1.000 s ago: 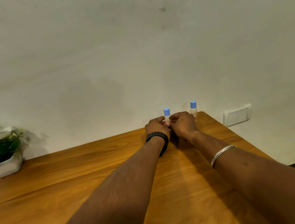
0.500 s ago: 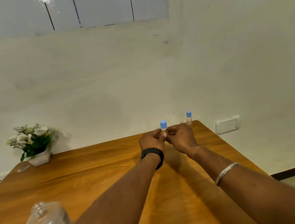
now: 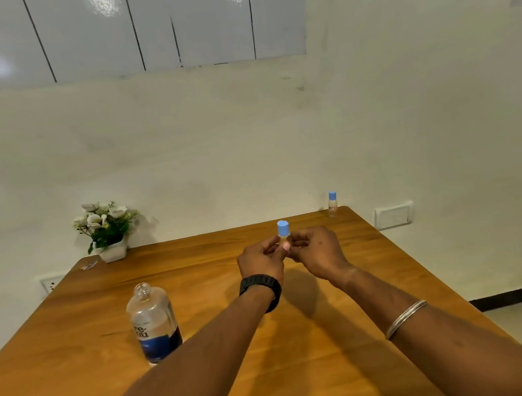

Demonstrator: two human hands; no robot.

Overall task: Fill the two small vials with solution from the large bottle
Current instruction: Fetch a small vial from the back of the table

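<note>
Both hands hold one small clear vial with a blue cap (image 3: 283, 230) upright above the middle of the wooden table (image 3: 357, 345). My left hand (image 3: 260, 258) pinches it from the left, my right hand (image 3: 317, 250) from the right; fingers hide the vial's body. The second blue-capped vial (image 3: 332, 201) stands alone at the table's far right corner by the wall. The large clear bottle (image 3: 153, 323) with a dark blue label stands uncapped at the left, near my left forearm.
A white pot of white flowers (image 3: 108, 231) sits at the far left corner against the wall. A small flat item (image 3: 89, 265) lies beside it. A wall switch plate (image 3: 393, 216) is right of the table. The table's right edge drops to the floor.
Both hands have drawn the held vial back from the far edge toward me, away from the second vial. The view has widened, and the large bottle now shows at the left.
</note>
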